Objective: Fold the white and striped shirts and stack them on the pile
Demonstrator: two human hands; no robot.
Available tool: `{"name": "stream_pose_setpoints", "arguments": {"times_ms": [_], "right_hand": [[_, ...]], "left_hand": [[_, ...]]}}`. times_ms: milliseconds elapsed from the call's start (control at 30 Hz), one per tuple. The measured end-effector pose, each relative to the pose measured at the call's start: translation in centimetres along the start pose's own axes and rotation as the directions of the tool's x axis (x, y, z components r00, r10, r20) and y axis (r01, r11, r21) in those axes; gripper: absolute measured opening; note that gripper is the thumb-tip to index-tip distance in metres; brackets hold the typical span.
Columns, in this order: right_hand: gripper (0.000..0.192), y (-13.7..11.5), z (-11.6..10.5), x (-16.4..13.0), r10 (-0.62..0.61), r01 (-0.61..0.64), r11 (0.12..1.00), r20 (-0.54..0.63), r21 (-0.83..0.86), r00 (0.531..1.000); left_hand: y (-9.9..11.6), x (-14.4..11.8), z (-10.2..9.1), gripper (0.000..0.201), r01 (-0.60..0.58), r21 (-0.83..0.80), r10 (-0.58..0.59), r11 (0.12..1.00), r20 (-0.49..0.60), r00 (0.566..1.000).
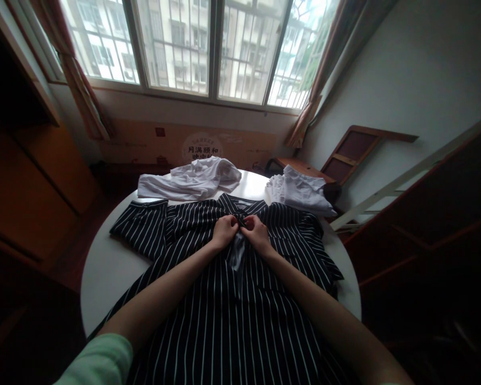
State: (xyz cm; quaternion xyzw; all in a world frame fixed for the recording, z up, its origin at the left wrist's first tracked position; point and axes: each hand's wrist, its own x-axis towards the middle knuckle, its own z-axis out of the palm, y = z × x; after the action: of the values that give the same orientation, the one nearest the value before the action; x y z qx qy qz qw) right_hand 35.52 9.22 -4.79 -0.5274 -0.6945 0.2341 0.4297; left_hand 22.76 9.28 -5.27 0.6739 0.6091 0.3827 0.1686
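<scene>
A black shirt with white stripes (pixel 240 321) lies spread over a round white table, its collar at the far side and its lower part toward me. Just below the collar, my left hand (pixel 225 231) pinches one front edge of the shirt. My right hand (pixel 256 234) is closed on the opposite edge, close beside the left. Between and below the hands the front gapes, showing the grey inside. Whatever small part lies between the fingertips is too small to make out. One sleeve (pixel 138 227) rests folded at the left, the other (pixel 318 251) at the right.
A loosely heaped white garment (pixel 188 179) lies at the table's far left, and a folded white stack (pixel 300 190) at the far right. The table's rim (pixel 88 283) shows at the left. Beyond stand a wooden chair (pixel 353 149) and a barred window (pixel 208 48).
</scene>
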Motion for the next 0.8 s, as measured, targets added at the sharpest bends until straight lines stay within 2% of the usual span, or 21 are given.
{"name": "stream_pose_setpoints", "arguments": {"times_ms": [200,800], "right_hand": [[0.014,-0.27,-0.22,-0.04,-0.029,0.031,0.999,0.045,-0.039,0.999],[0.013,0.15,-0.14,-0.08,-0.056,0.059,0.997,0.062,-0.058,0.997]], "left_hand": [[-0.10,0.01,-0.08,0.011,-0.003,0.002,0.003,1.000,0.021,1.000],[0.01,-0.12,-0.05,0.011,-0.005,-0.004,0.005,1.000,0.012,1.000]]}}
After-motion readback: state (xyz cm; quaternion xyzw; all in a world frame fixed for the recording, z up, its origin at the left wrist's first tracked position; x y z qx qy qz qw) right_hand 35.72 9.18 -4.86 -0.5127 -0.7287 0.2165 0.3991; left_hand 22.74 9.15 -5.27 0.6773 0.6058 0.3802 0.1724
